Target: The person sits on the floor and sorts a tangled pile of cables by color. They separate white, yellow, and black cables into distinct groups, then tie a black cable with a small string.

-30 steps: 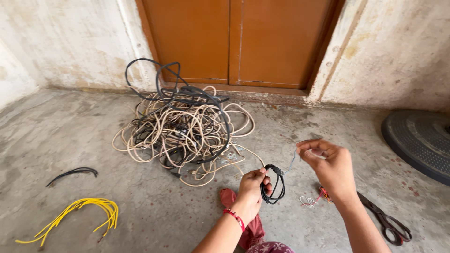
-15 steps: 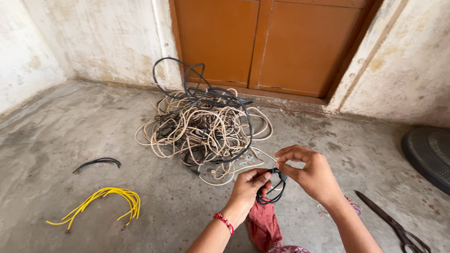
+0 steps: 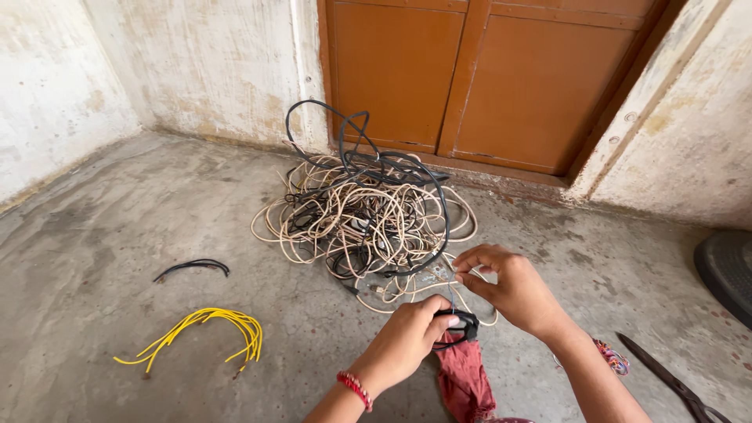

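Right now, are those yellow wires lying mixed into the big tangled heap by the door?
No, the yellow wires lie by themselves on the concrete floor, well apart from the tangled heap.

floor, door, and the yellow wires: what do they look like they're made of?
Floor: bare concrete by the look, matte grey, stained and patchy. Door: probably painted wood, orange-brown, framed panels. Yellow wires: likely plastic-insulated, smooth and slightly glossy; core not visible.

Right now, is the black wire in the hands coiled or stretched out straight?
Coiled: the black wire forms a small loop gripped by the left hand, while the right hand pinches above it.
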